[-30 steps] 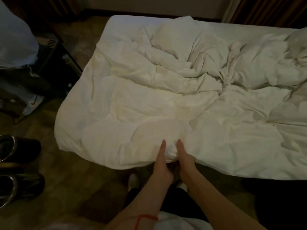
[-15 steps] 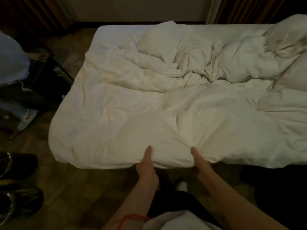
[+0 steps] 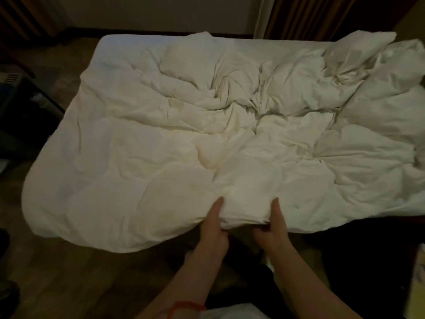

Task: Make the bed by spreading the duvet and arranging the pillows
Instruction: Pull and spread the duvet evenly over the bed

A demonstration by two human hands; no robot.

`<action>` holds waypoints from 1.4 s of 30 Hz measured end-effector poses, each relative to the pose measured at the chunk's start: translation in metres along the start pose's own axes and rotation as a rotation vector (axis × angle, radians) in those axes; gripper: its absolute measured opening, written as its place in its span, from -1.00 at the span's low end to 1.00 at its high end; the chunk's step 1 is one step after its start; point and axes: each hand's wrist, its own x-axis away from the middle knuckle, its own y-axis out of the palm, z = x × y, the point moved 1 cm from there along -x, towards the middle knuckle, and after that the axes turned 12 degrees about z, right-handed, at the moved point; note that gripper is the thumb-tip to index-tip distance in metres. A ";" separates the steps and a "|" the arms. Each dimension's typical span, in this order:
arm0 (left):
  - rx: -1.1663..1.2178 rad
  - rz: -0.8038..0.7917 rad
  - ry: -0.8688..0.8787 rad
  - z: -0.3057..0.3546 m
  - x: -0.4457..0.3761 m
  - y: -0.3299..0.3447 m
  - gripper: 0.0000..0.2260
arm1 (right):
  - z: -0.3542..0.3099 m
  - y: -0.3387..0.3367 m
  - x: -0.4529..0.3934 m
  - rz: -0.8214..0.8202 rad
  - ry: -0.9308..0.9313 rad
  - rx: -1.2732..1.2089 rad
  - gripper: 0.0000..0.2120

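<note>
While both hands clamp the near hem, the spread is only partly done. Left hand (image 3: 215,229) and right hand (image 3: 273,230) sit close together at the near edge of the white duvet (image 3: 161,157), thumbs on top, fingers curled under; each grip is closed on a bunched fold of fabric. Near-left part of the duvet lies fairly flat and hangs over the bed's near-left corner above the wood floor (image 3: 80,277). Middle is creased. Far side is a twisted heap, worst toward far right. Bare sheet (image 3: 119,46) shows at the far-left corner, so coverage isn't complete. Pillow-like lump (image 3: 368,46) at far right; can't tell if it's a pillow or duvet. Left to do, I'd say: untwist and pull out the far half, then pillows.
</note>
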 end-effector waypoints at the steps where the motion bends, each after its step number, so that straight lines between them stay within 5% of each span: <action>1: -0.009 0.003 0.063 0.010 -0.004 -0.003 -0.40 | -0.019 0.004 -0.004 -0.003 -0.038 -0.070 -0.39; 5: 0.124 -0.027 0.177 0.025 -0.007 0.001 -0.51 | -0.091 0.022 0.002 -0.095 -0.274 0.156 -0.55; 10: 0.260 0.026 -0.005 -0.033 -0.009 0.030 -0.52 | -0.086 -0.030 -0.035 0.091 -0.155 0.457 -0.37; 14: 0.177 0.044 -0.134 -0.104 0.030 0.077 -0.60 | -0.081 -0.035 -0.038 -0.017 0.027 0.415 -0.39; 17: 0.110 0.088 -0.085 -0.133 0.047 0.100 -0.74 | -0.097 -0.055 -0.036 -0.008 0.032 0.295 -0.43; 20: 0.132 0.135 0.098 -0.124 0.044 0.099 -0.58 | -0.131 -0.067 -0.050 -0.063 0.128 0.063 -0.29; 24: 0.133 0.081 0.195 -0.094 0.037 0.079 -0.59 | -0.180 -0.035 -0.039 -0.190 -0.159 0.200 -0.36; 28: 0.131 0.115 0.114 -0.099 0.018 0.069 -0.47 | -0.163 -0.063 -0.058 0.083 -0.194 0.471 -0.15; 31: 0.087 0.098 -0.029 -0.118 0.019 0.079 -0.40 | -0.143 -0.089 -0.069 0.220 -0.158 0.459 -0.39; 35: -0.033 -0.065 -0.193 -0.146 0.039 0.118 -0.62 | -0.151 -0.075 -0.055 0.039 -0.156 0.385 -0.29; 39: -0.100 -0.056 -0.242 -0.184 0.055 0.147 -0.55 | -0.162 -0.088 -0.047 0.132 -0.255 0.485 -0.28; 42: -0.013 -0.106 -0.075 -0.178 0.047 0.157 -0.57 | -0.178 -0.094 -0.046 0.004 -0.005 0.196 -0.23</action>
